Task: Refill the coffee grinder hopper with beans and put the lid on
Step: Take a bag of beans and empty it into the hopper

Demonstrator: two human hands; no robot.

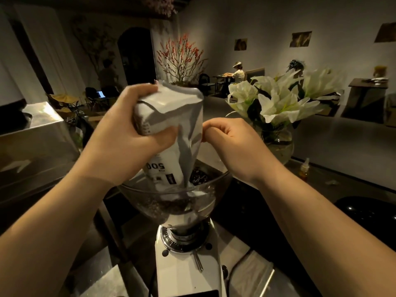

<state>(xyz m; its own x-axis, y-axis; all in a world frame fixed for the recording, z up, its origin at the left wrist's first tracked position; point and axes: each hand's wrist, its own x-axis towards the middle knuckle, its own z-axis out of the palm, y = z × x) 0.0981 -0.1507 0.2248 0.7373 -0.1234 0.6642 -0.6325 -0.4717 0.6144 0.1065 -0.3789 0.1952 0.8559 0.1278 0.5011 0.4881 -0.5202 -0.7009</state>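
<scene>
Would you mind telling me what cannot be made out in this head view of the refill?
- Bag mouth: inside the hopper, hidden by the bag's own folds.
- Bean level: blurred through the hopper wall.
- Lid: not in view.
- Right hand fingertips: behind the bag's edge.
- Left hand fingers: wrapped behind the bag.
- Bag print: mostly under the left hand.

The upended bag (pixel 171 129) fills the hopper (pixel 171 196) mouth; flower vase (pixel 278 144) crowds the right side.

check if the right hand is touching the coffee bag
Touching. The head view shows the right hand pinching the side edge of the upturned coffee bag, fingertips meeting the foil with no gap, above the hopper.
</scene>
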